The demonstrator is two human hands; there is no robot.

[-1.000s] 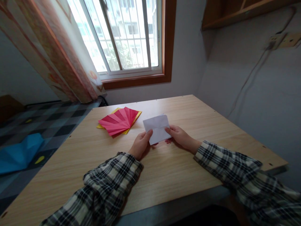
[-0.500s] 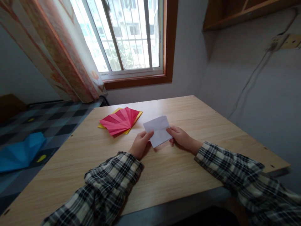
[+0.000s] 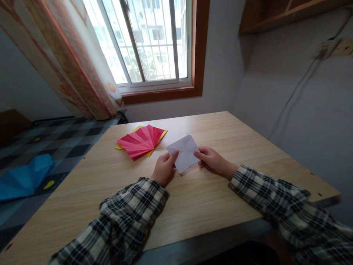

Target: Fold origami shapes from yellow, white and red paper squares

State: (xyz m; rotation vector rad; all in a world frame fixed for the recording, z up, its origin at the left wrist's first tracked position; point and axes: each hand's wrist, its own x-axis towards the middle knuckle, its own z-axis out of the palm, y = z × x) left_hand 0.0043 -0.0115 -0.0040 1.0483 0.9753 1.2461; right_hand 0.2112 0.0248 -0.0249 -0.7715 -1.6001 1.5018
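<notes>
A small folded sheet of white paper (image 3: 184, 152) is held just over the wooden table (image 3: 198, 206), with crease lines across its face. My left hand (image 3: 164, 165) pinches its left edge, thumb on top. At the right edge, my right hand (image 3: 211, 159) grips the paper between thumb and fingers. The fingers under the sheet are mostly hidden. Left of it on the table lies a pink pleated paper fan (image 3: 140, 141), resting on yellow folded paper (image 3: 119, 147).
A blue folded paper (image 3: 26, 176) lies on the checked bedding (image 3: 68, 136) at the left. Behind the table are a window (image 3: 154, 44) and a curtain (image 3: 71, 55). A wooden shelf (image 3: 275, 22) and a cable (image 3: 289, 94) are on the right wall.
The white paper has turned and tilted slightly between my hands, so its outline looks more like a diamond. Both hands keep hold of it and have shifted very little.
</notes>
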